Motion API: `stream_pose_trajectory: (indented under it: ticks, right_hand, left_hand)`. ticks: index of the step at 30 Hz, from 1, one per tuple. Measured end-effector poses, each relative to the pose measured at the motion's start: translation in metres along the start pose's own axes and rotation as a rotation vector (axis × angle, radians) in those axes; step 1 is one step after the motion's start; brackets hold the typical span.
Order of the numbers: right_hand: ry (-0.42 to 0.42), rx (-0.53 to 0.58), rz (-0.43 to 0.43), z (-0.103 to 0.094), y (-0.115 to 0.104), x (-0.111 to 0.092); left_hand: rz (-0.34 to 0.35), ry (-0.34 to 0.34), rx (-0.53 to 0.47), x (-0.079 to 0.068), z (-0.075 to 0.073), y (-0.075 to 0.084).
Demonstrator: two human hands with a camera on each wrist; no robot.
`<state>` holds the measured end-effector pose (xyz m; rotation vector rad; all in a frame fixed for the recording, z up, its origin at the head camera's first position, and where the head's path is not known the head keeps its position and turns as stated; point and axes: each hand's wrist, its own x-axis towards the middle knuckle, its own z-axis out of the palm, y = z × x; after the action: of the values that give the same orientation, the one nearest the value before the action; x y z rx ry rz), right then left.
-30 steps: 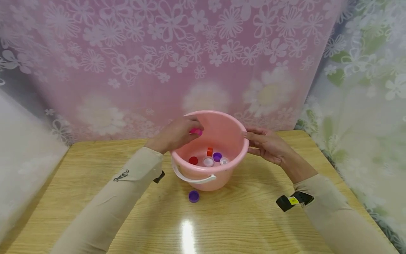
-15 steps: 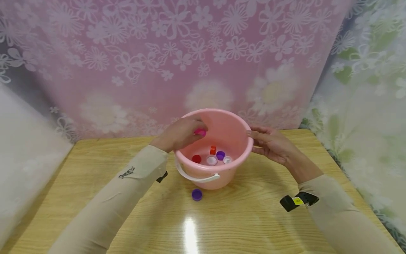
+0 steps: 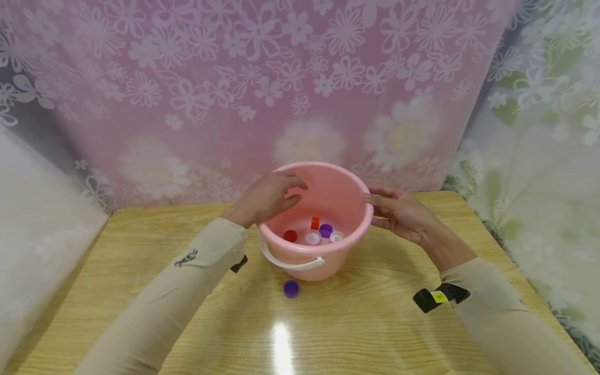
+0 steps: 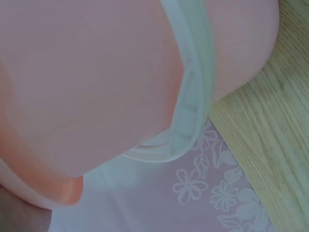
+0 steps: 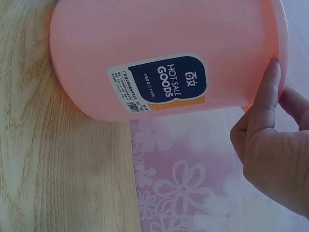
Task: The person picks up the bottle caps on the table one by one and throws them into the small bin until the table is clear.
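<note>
A pink bucket (image 3: 300,253) stands on the wooden table, its white handle (image 3: 290,264) hanging at the front. Over the left part of its rim reaches my left hand (image 3: 267,200), thumb and fingers spread apart with nothing seen between them. My right hand (image 3: 400,213) holds the rim on the right; the right wrist view shows one of its fingers (image 5: 266,96) against the outer wall under the rim. In the bucket lie a dark red cap (image 3: 290,236), an orange-red cap (image 3: 315,223), a purple cap (image 3: 325,230) and two white caps (image 3: 312,238).
Another purple cap (image 3: 291,288) lies on the table (image 3: 225,323) in front of the bucket. A pink floral curtain (image 3: 225,130) hangs behind the table, with pale floral sheets (image 3: 539,172) at the sides. The bucket's side carries a label (image 5: 164,79).
The bright pink cap that my left hand pinched is gone from its fingers, which have parted; I cannot see where it lies. My right hand stays at the rim.
</note>
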<state>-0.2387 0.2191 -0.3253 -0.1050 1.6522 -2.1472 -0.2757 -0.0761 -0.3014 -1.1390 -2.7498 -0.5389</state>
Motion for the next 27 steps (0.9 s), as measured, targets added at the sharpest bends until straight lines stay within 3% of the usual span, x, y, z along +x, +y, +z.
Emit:
stream_pose_trajectory:
  ticks: [4,9,12,14,17,20,23,27]
  right_hand:
    - [0.002,-0.004,0.003,0.0,0.0,0.0]
    - [0.004,0.005,0.003,0.001,0.0,-0.001]
    - [0.003,0.005,0.007,0.001,0.001,0.0]
    - [0.002,0.002,0.01,0.001,0.0,0.001]
    - [0.001,0.001,0.014,0.002,0.0,0.002]
    - [0.0,0.0,0.01,0.003,-0.001,0.002]
    - [0.0,0.0,0.006,0.003,-0.002,0.001]
    - [0.006,-0.001,0.005,0.003,-0.003,0.001]
  left_hand:
    - [0.032,0.156,0.068,-0.004,0.002,-0.003]
    - [0.067,0.496,0.093,-0.01,0.007,-0.01]
    - [0.026,0.65,0.071,-0.016,0.008,-0.013]
    - [-0.031,0.697,0.055,-0.023,0.009,-0.015]
    - [-0.125,0.708,0.011,-0.036,0.008,-0.018]
    - [-0.157,0.726,-0.021,-0.052,0.007,-0.018]
    - [-0.066,0.785,-0.005,-0.068,0.009,-0.015]
    - [0.174,0.854,0.114,-0.092,0.015,-0.003]
